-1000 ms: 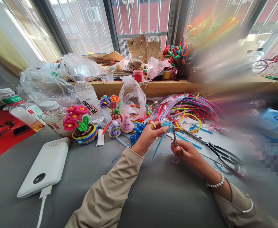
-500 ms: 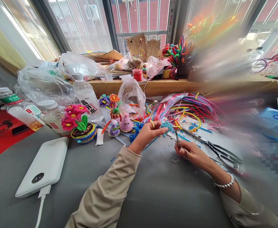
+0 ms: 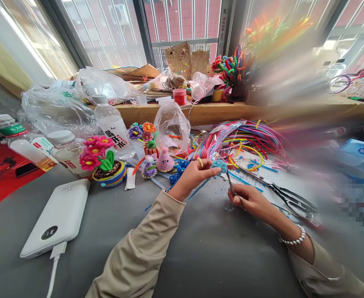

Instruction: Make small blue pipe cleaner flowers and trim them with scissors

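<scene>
Pinched in the fingers of my left hand [image 3: 197, 174] is a light blue pipe-cleaner flower [image 3: 219, 165], its stem trailing down below the hand. My right hand [image 3: 251, 200] is closed around the handles of small scissors [image 3: 230, 182]. Their blades point up and touch or nearly touch the flower's right edge; I cannot tell how far apart they are. Small blue clippings lie on the grey table [image 3: 200, 248] beneath. Large black-handled scissors [image 3: 289, 198] lie beyond my right hand. Dark blue pipe-cleaner pieces [image 3: 177, 173] sit behind my left wrist.
A bundle of coloured pipe cleaners [image 3: 247, 138] lies behind my hands. To the left stand a potted pink flower [image 3: 97, 153], a water bottle [image 3: 112, 128] and a white power bank [image 3: 57, 217] with its cable. Crocheted figures [image 3: 165, 160] stand mid-table. The right side is blurred.
The small scissors' blades have tilted left, closer to the flower. The flower has turned slightly in my left hand. Both hands stay in nearly the same place.
</scene>
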Motion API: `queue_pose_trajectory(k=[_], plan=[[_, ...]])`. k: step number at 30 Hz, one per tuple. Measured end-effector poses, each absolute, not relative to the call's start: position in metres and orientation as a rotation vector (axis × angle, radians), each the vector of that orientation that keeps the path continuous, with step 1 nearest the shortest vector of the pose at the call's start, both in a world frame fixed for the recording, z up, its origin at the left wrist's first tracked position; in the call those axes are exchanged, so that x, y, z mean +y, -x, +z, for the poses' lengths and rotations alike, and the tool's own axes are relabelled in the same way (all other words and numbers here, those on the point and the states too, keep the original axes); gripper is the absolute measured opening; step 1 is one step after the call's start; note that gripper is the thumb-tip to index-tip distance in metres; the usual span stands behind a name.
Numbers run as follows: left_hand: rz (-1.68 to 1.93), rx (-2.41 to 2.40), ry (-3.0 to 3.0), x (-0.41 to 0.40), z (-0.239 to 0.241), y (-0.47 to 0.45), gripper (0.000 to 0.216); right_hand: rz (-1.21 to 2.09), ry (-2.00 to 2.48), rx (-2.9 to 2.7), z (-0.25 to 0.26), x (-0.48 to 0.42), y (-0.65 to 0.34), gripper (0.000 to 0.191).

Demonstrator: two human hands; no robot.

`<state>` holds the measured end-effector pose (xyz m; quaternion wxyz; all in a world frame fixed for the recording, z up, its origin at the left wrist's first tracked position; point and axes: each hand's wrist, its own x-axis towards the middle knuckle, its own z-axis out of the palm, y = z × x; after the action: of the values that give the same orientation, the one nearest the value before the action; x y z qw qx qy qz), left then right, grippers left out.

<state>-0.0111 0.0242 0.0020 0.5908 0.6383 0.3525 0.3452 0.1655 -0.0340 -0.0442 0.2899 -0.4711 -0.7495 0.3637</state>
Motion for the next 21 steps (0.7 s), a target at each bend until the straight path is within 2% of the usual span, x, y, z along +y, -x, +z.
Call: queue_pose_trajectory(k=[21], plan=[[0.855, 0.821, -1.457, 0.0258, -0.0019, 0.0098, 0.024, 0.908, 1.376, -1.932, -0.0484, -0.0315, -0.1679, 0.047]])
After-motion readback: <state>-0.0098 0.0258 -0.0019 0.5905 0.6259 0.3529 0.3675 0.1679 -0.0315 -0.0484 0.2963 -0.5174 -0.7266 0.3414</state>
